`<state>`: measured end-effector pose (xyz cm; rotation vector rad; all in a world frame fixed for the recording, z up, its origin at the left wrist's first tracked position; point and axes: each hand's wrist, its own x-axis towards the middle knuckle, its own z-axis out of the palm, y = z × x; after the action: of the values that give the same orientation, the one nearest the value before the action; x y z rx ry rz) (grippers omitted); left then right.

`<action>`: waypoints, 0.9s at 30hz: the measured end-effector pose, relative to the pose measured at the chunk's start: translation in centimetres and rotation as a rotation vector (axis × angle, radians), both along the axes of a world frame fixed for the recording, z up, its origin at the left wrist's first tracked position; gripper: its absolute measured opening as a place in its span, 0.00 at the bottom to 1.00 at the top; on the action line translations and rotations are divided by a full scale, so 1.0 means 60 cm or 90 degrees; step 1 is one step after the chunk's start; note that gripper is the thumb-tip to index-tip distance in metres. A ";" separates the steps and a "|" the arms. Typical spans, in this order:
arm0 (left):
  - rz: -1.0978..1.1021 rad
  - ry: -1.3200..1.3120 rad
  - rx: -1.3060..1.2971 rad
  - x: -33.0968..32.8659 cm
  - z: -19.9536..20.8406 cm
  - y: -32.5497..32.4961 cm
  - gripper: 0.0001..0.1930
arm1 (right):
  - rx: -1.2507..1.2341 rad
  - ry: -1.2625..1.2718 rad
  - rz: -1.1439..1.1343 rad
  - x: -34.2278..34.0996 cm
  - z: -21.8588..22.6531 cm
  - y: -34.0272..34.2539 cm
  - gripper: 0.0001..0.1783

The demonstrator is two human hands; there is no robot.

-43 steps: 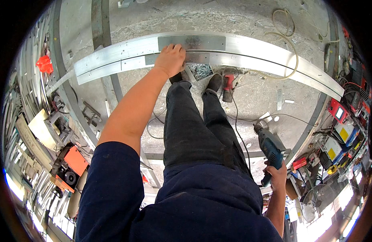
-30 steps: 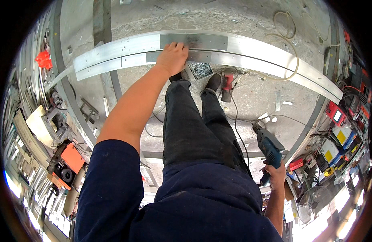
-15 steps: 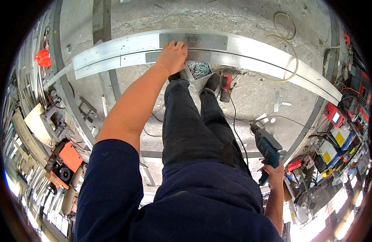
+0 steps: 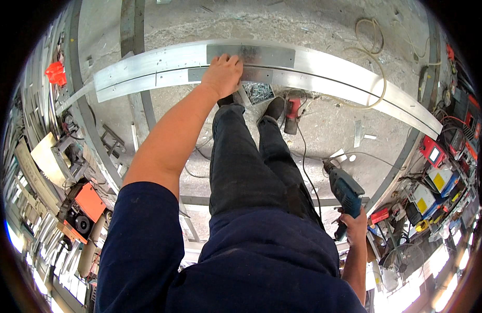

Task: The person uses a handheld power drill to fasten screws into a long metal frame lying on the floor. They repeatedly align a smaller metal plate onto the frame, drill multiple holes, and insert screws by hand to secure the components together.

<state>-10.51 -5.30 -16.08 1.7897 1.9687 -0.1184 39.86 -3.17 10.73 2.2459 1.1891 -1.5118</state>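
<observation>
Grey concrete floor (image 4: 324,26) underlies a cluttered metal workshop. Two long, silvery, flat metal bars (image 4: 324,62) lie parallel above it, a narrow dark gap between them, curved by the lens. Midway along them sit two rectangular dull-grey metal plates (image 4: 275,55), one on each bar. The left hand (image 4: 223,74) lies across both plates, fingers bent; whether it grips or merely presses cannot be told. The right hand (image 4: 355,227), well apart, grasps a teal-and-black power drill (image 4: 345,192) by its handle. Near the shoes stands a shallow tray (image 4: 244,96) of silvery screws (image 4: 259,93), beside a red-and-black power tool (image 4: 292,110).
</observation>
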 end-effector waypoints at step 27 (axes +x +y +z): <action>-0.011 -0.012 0.090 -0.007 -0.021 -0.009 0.21 | -0.012 0.016 0.010 -0.014 -0.003 0.015 0.27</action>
<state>-10.95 -5.87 -17.37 1.8893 1.9923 0.0329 39.00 -2.27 10.57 2.2066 1.1917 -1.5425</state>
